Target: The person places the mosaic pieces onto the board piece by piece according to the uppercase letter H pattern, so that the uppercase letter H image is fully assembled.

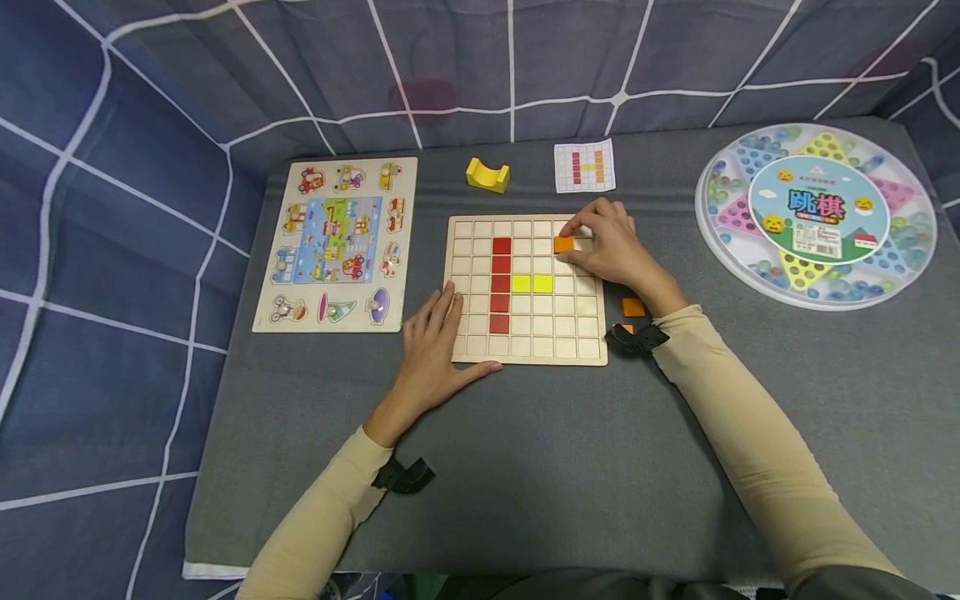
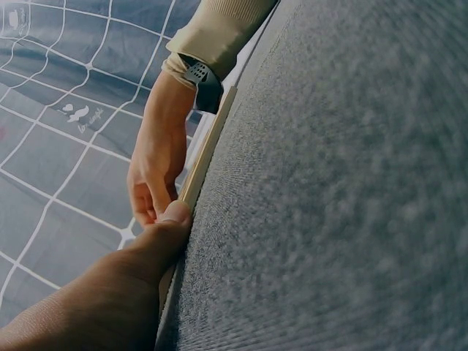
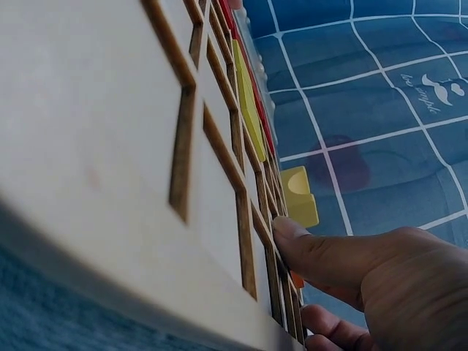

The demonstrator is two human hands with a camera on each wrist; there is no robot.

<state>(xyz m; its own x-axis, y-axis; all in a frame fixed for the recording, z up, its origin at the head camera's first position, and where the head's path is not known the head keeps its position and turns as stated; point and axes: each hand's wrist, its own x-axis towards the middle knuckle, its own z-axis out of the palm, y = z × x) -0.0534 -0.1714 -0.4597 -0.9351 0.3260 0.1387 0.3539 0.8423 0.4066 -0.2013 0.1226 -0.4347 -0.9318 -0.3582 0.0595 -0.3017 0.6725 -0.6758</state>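
Observation:
A wooden grid board (image 1: 532, 346) lies in the middle of the table. One column holds a line of several red tiles (image 1: 500, 284), and two yellow tiles (image 1: 532, 284) sit side by side to their right. Near the board's upper right, my right hand (image 1: 617, 250) pinches an orange tile (image 1: 563, 244) between thumb and fingers, right over a grid cell. My left hand (image 1: 431, 354) rests along the lower left of the board, fingers extended over its left edge; the thumb (image 2: 175, 212) lies at the front edge. More orange tiles (image 1: 633, 307) lie right of the board, partly beneath my right wrist.
Behind the board are a small card (image 1: 584, 185) with a coloured grid pattern and a yellow curved block (image 1: 487, 177). A vehicle puzzle board (image 1: 277, 283) lies at the left. A round Chinese checkers box (image 1: 817, 208) stands at the right. Gridded cloth (image 1: 465, 67) hangs behind the table.

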